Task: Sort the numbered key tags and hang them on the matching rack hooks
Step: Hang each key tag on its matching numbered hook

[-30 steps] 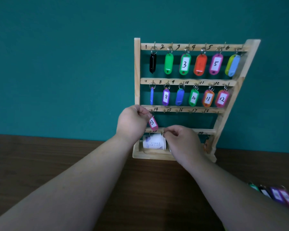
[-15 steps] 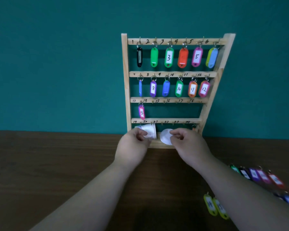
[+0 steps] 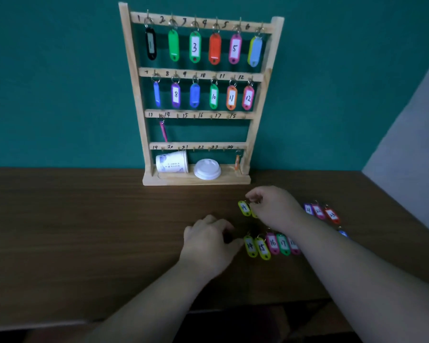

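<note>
The wooden rack (image 3: 136, 95) stands against the teal wall. Tags fill its two upper rows, and a pink tag (image 3: 163, 131) hangs edge-on from the 13 hook. On the table lies a row of loose tags: yellow 14 (image 3: 250, 246), yellow 15 (image 3: 262, 248), pink 16 (image 3: 273, 243) and green 17 (image 3: 283, 243). My right hand (image 3: 276, 210) pinches the ring of another yellow tag (image 3: 244, 208) in a farther row; its number is blurred. My left hand (image 3: 208, 241) rests on the table with loosely curled fingers, just left of tag 14, holding nothing.
A tipped paper cup (image 3: 172, 162) and a white lid (image 3: 206, 168) lie on the rack's base. An orange tag (image 3: 237, 162) hangs under the 24 hook. Purple and red tags (image 3: 320, 212) lie right of my right hand. The table's front edge is close.
Both hands left the rack's base and came down to the loose tags on the table. The right hand took a yellow tag's ring. The pink 13 tag has turned edge-on.
</note>
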